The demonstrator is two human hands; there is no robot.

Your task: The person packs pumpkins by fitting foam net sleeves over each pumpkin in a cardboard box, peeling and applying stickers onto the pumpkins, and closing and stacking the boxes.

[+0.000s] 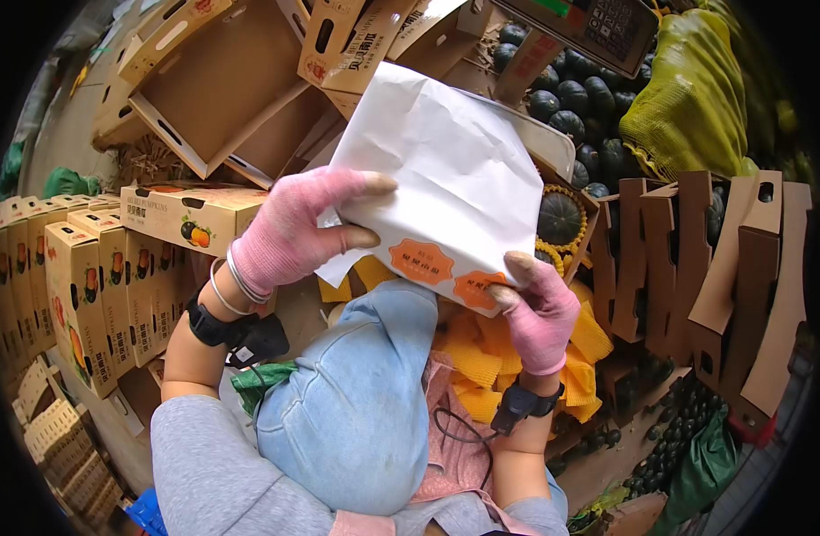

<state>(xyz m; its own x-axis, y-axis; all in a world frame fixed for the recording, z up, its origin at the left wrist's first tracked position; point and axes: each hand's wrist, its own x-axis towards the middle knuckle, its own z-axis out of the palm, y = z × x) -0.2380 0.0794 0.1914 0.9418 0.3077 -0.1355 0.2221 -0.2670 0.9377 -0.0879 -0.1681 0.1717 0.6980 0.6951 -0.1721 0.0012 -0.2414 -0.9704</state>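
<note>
Pink-gloved left hand [298, 228] and right hand [544, 314] both grip white paper [455, 170] with orange labels [420, 260], printed cartons [81, 304] stand in rows at left, dark green pumpkins [581, 96] lie heaped beside a yellow-green mesh sack [691, 94].

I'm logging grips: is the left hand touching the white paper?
Touching. The head view shows the left hand gripping the white paper at its left side, overlapping the edge with no gap between them.

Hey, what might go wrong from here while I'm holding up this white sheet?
The creased white sheet might tear between your left hand and right hand. It also blocks part of your view, so you could knock the dark green pumpkin by its right edge.
</note>
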